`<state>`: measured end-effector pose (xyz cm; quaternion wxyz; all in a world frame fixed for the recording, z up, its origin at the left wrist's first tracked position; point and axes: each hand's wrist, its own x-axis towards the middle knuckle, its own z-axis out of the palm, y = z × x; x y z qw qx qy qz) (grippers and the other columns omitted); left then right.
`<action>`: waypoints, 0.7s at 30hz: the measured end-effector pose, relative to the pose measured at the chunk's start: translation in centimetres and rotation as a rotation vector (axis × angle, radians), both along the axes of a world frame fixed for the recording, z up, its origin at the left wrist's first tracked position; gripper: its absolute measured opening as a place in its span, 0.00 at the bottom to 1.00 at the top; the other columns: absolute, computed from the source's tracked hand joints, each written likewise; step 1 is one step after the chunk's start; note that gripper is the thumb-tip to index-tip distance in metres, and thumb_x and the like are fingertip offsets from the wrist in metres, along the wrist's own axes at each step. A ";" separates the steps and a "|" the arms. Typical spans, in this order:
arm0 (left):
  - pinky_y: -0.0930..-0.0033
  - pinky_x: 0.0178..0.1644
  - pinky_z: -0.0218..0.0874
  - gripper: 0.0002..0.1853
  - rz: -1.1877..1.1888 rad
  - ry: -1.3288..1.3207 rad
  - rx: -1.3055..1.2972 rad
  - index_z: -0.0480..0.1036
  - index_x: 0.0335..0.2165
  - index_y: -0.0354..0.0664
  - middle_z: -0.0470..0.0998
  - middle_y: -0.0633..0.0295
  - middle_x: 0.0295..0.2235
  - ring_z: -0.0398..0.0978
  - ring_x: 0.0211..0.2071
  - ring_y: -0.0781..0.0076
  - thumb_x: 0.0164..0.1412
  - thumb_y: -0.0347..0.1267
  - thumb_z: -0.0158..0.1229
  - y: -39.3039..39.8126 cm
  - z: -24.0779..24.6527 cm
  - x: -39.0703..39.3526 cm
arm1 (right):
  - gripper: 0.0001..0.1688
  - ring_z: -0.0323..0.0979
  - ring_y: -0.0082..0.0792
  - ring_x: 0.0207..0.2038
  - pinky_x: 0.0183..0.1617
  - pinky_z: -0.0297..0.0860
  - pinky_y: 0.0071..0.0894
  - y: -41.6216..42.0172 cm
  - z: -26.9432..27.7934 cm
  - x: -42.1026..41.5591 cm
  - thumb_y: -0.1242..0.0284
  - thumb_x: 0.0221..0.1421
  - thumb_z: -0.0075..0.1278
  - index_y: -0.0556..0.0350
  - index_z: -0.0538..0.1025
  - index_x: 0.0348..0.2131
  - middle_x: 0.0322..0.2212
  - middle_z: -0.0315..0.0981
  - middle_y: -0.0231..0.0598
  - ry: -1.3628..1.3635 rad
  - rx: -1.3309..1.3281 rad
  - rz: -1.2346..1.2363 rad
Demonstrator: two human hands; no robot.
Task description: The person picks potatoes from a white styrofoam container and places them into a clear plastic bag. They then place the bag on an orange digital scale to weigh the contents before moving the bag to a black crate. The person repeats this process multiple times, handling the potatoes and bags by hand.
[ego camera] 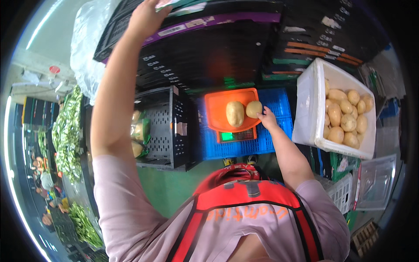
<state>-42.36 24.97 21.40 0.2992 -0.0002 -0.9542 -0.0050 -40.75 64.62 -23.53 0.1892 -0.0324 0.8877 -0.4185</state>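
Note:
An elongated potato [235,113] and a rounder potato [253,109] lie on the orange pan [214,113] of a digital scale with a lit green display [226,136]. My right hand [269,118] is at the pan's right edge, its fingertips touching the rounder potato; whether they grip it I cannot tell. Far up and to the left, my left hand [147,16] reaches over the rim of a black plastic crate [183,29]. It is at some printed plastic packaging [183,7], and the top of the picture cuts off its fingers.
An upturned blue crate [235,149] bears the scale. To its right stands a white foam box [307,108] of potatoes. A black crate [160,131] with bagged produce [140,129] is on the left. Beyond it are leafy greens [67,137] and a clear plastic bag [86,49].

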 end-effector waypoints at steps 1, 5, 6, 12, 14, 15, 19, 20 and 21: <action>0.65 0.49 0.56 0.25 0.097 -0.112 0.009 0.67 0.46 0.45 0.69 0.51 0.45 0.68 0.46 0.58 0.53 0.46 0.53 -1.1 -0.3 -1.5 | 0.40 0.68 0.44 0.43 0.47 0.64 0.35 0.5 0.6 0.5 0.59 0.43 0.55 0.58 0.60 0.52 0.44 0.66 0.53 -0.008 -0.018 -0.012; 0.67 0.42 0.61 0.20 -0.025 -0.536 0.366 0.71 0.43 0.45 0.75 0.54 0.36 0.73 0.36 0.63 0.54 0.42 0.53 -9.0 0.3 -4.8 | 0.37 0.70 0.40 0.41 0.44 0.66 0.33 1.6 4.7 2.1 0.61 0.44 0.55 0.58 0.62 0.51 0.43 0.67 0.52 -0.041 -0.082 -0.014; 0.66 0.42 0.61 0.18 -0.020 -0.509 0.193 0.71 0.42 0.45 0.76 0.53 0.35 0.73 0.36 0.61 0.54 0.40 0.52 -8.3 0.1 -5.5 | 0.37 0.70 0.40 0.41 0.44 0.66 0.32 2.3 6.1 2.5 0.62 0.44 0.55 0.58 0.62 0.51 0.42 0.68 0.51 -0.062 -0.095 -0.029; 0.61 0.42 0.61 0.14 0.053 -0.232 -0.383 0.71 0.39 0.45 0.74 0.51 0.34 0.71 0.37 0.52 0.51 0.31 0.47 -0.3 0.3 -5.9 | 0.31 0.71 0.36 0.39 0.42 0.67 0.29 7.0 7.9 4.1 0.65 0.45 0.55 0.57 0.65 0.48 0.39 0.70 0.48 -0.094 -0.104 -0.046; 0.62 0.42 0.62 0.16 0.076 0.012 -0.218 0.71 0.40 0.45 0.75 0.52 0.34 0.71 0.37 0.53 0.50 0.32 0.48 -3.5 -1.3 -6.3 | 0.29 0.70 0.35 0.40 0.43 0.67 0.28 6.8 9.4 3.3 0.67 0.46 0.55 0.57 0.66 0.48 0.39 0.70 0.47 -0.084 -0.223 0.005; 0.63 0.41 0.62 0.17 0.114 0.135 -0.153 0.71 0.40 0.46 0.75 0.52 0.33 0.72 0.37 0.53 0.49 0.33 0.49 -6.1 -0.6 -5.2 | 0.27 0.70 0.32 0.40 0.43 0.66 0.27 5.4 11.5 2.8 0.69 0.47 0.54 0.57 0.66 0.47 0.39 0.70 0.46 -0.064 -0.302 0.028; 0.69 0.38 0.62 0.14 0.155 0.402 0.320 0.73 0.35 0.40 0.77 0.58 0.29 0.74 0.32 0.67 0.48 0.34 0.54 -9.4 0.1 -3.9 | 0.25 0.70 0.31 0.41 0.44 0.66 0.26 3.1 17.9 0.9 0.71 0.49 0.52 0.58 0.66 0.47 0.40 0.69 0.45 0.028 -0.369 0.081; 0.70 0.37 0.62 0.13 0.161 0.542 0.380 0.73 0.33 0.39 0.77 0.59 0.28 0.73 0.31 0.70 0.49 0.34 0.54 -9.1 0.7 -3.0 | 0.25 0.70 0.30 0.41 0.44 0.66 0.25 2.6 18.7 0.5 0.71 0.50 0.51 0.58 0.66 0.47 0.40 0.69 0.45 0.050 -0.381 0.091; 0.70 0.36 0.62 0.12 0.169 0.683 0.441 0.74 0.32 0.38 0.77 0.60 0.27 0.73 0.29 0.73 0.49 0.34 0.54 -8.8 1.3 -2.2 | 0.25 0.70 0.30 0.41 0.44 0.66 0.25 2.1 19.4 0.2 0.71 0.50 0.51 0.59 0.66 0.47 0.40 0.69 0.45 0.059 -0.405 0.099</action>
